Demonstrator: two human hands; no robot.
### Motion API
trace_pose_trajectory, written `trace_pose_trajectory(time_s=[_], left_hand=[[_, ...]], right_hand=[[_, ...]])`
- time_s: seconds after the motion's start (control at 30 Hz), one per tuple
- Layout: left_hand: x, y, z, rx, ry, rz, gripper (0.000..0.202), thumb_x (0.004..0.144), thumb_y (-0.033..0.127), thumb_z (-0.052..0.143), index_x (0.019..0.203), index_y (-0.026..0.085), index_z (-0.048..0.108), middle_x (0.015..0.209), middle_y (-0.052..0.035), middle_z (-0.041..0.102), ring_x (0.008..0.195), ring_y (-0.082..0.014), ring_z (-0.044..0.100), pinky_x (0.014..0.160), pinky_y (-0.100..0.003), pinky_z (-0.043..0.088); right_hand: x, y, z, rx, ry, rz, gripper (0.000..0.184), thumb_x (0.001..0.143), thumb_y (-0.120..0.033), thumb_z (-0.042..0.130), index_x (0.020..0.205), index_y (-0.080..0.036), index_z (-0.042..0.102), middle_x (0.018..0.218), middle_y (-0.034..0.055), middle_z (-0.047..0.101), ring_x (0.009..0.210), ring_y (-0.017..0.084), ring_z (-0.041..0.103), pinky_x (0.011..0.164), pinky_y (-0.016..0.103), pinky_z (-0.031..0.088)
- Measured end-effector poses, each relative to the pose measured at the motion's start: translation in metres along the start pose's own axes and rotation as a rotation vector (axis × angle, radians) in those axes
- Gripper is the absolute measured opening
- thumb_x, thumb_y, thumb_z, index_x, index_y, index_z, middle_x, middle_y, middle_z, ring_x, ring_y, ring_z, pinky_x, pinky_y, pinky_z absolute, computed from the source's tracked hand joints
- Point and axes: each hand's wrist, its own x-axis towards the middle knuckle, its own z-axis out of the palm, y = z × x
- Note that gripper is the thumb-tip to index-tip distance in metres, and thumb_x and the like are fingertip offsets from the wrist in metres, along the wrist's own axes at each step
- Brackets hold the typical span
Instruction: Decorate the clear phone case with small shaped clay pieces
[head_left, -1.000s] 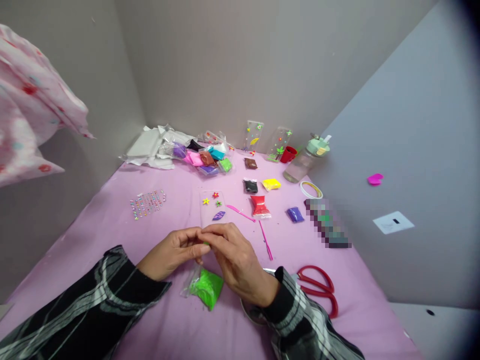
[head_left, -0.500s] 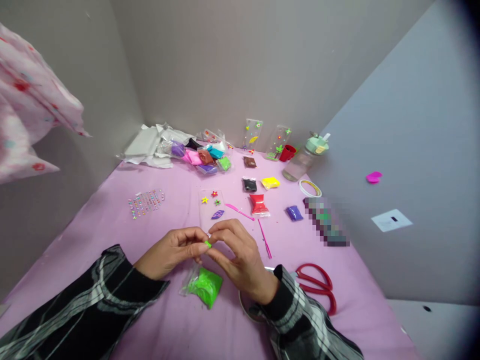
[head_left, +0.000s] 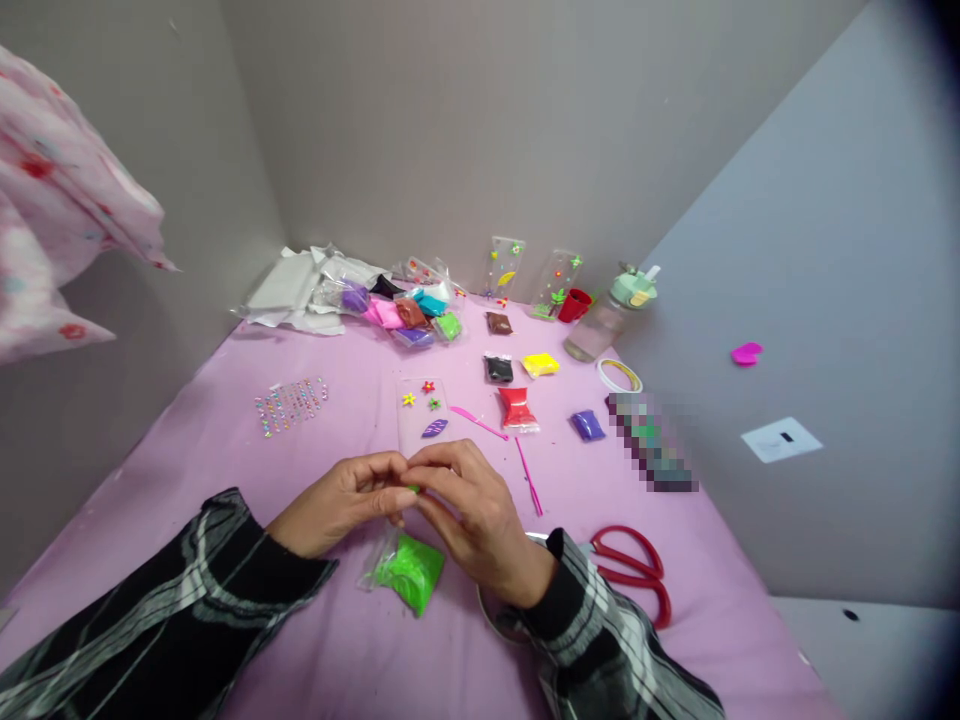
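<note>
My left hand (head_left: 341, 502) and my right hand (head_left: 476, 515) meet fingertip to fingertip over the pink table cover (head_left: 225, 460). Both pinch a small bit of green clay (head_left: 413, 488), mostly hidden by the fingers. An open bag of green clay (head_left: 409, 571) lies just below the hands. Right beyond the fingertips lies a clear phone case (head_left: 422, 412) carrying small clay flowers and a purple leaf.
Red scissors (head_left: 634, 580) lie at the right. Two pink tools (head_left: 529, 479), red (head_left: 517, 409), purple (head_left: 587, 426), yellow (head_left: 541, 365) and black (head_left: 499, 369) clay bags, a tape roll (head_left: 621, 376), a gem sticker sheet (head_left: 291, 405), a bottle (head_left: 609, 317) and several bags (head_left: 405, 310) sit farther back.
The right fingers, which had opened to show the green bit half a second ago, have closed over it again against the left fingertips. Nothing else has moved.
</note>
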Motion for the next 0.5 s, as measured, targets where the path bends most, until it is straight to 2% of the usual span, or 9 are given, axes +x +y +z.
trace_pose_trajectory(time_s=[0.17,0.3,0.37,0.5], left_hand=[[-0.0004,-0.0022,-0.0023,0.012,0.008,0.007,0.022,0.083,0.039,0.073,0.084,0.017,0.069,0.074,0.0037,0.058,0.069,-0.0122,0.053,0.07,-0.026,0.042],[0.0003,-0.0029,-0.0024,0.006,0.007,-0.019,0.024,0.084,0.041,0.072,0.088,0.017,0.071,0.076,0.0031,0.06,0.069,-0.0123,0.054,0.071,-0.026,0.042],[0.0001,-0.0026,-0.0027,0.007,0.013,-0.016,0.023,0.083,0.041,0.073,0.085,0.017,0.071,0.073,0.004,0.059,0.068,-0.0117,0.054,0.07,-0.026,0.042],[-0.001,-0.0033,-0.0039,0.006,0.016,-0.011,0.024,0.082,0.04,0.073,0.087,0.017,0.072,0.076,0.0031,0.06,0.07,-0.0123,0.054,0.071,-0.026,0.043]], right_hand=[[0.0011,-0.0004,-0.0003,0.025,-0.028,-0.008,0.035,0.097,-0.01,0.052,0.131,-0.018,0.055,0.118,0.0117,0.062,0.109,0.021,0.057,0.09,0.038,0.053],[0.001,-0.0011,-0.0013,0.021,0.006,0.011,0.026,0.094,-0.017,0.061,0.12,-0.017,0.06,0.111,0.0103,0.062,0.104,0.02,0.058,0.088,0.037,0.053],[0.001,-0.0013,-0.0015,0.018,0.011,0.019,0.023,0.095,-0.015,0.058,0.118,-0.018,0.061,0.108,0.0098,0.063,0.102,0.02,0.058,0.086,0.036,0.054],[0.0018,-0.0021,-0.0018,0.032,-0.036,0.008,0.035,0.098,-0.013,0.052,0.132,-0.02,0.054,0.117,0.011,0.062,0.108,0.021,0.057,0.09,0.038,0.053]])
